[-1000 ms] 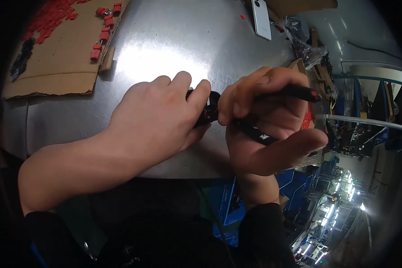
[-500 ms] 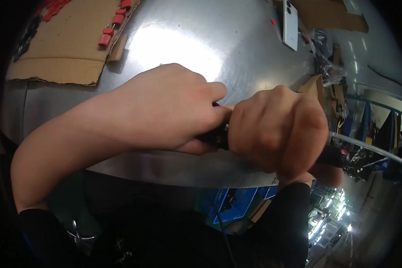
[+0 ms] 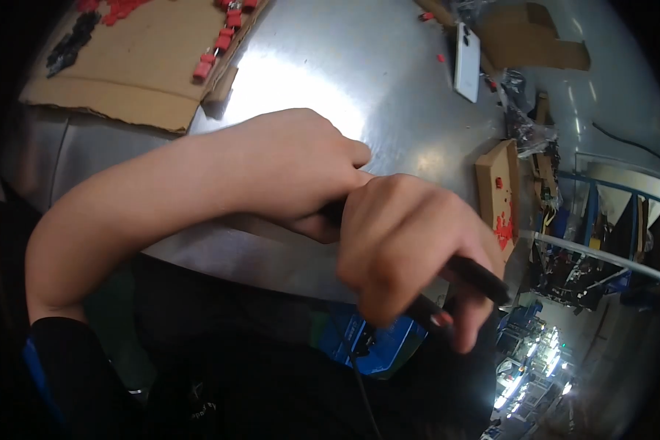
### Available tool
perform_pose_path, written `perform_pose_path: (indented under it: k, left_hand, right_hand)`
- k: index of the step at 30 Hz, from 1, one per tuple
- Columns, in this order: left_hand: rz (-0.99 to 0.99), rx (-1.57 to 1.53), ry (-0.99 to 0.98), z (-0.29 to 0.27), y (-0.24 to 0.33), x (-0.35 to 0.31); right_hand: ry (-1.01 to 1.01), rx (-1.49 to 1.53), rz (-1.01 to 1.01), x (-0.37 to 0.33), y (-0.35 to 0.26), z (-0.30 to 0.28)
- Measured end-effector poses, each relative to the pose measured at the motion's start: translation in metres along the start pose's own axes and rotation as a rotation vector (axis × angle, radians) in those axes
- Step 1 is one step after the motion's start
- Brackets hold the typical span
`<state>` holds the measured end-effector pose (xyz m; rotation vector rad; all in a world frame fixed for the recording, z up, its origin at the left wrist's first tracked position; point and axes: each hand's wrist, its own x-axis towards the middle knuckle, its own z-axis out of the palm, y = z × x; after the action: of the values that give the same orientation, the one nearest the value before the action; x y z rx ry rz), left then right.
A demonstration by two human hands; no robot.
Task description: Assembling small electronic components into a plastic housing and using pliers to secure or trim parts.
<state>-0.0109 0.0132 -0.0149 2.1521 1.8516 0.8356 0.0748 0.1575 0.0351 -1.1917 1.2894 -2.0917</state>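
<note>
A: What are the left fingers doing?

B: The left hand (image 3: 308, 165) is curled, fingers above and thumb below, clamped on a dark piece (image 3: 333, 213). The tips are hidden behind the other hand, and only a sliver of the piece shows.

A: And the right?

B: The right hand (image 3: 411, 235) is pressed up just beside the left fingers, its own fingers wrapped round a black two-handled tool (image 3: 480, 279). The handles stick out, spread apart, on the side away from the left fingers. I can't tell whether its working end meets the piece; the knuckles cover it.

A: What lies around them?

B: Beyond the left fingers, off to their left, a cardboard sheet (image 3: 143, 70) with a row of red parts (image 3: 216, 55) along its edge. Farther out past the right fingers, a white phone (image 3: 468, 66). Nearer, to the right of those fingers, a cardboard tray (image 3: 488, 176) holding red pieces (image 3: 503, 229).

A: Below the fingers?

B: A blue bin (image 3: 397, 345), under the table edge.
</note>
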Motion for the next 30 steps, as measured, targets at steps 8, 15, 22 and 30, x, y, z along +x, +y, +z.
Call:
perform_pose_path:
  k: [8, 15, 22, 30]
  left_hand:
    - [-0.250, 0.102, 0.105, 0.013, 0.037, -0.003]
    - [-0.294, 0.229, 0.166, 0.019, 0.047, -0.007]
    - [-0.286, 0.313, 0.245, 0.020, 0.050, -0.006]
    - [-0.288, 0.315, 0.242, 0.023, 0.050, -0.006]
  right_hand:
    - [0.770, -0.570, -0.205, -0.056, -0.045, 0.041]
    - [1.162, -0.602, -0.150, -0.043, -0.011, 0.069]
    - [0.968, -0.860, -0.270, -0.047, 0.000, 0.064]
    - [1.007, -0.906, -0.202, -0.046, 0.006, 0.063]
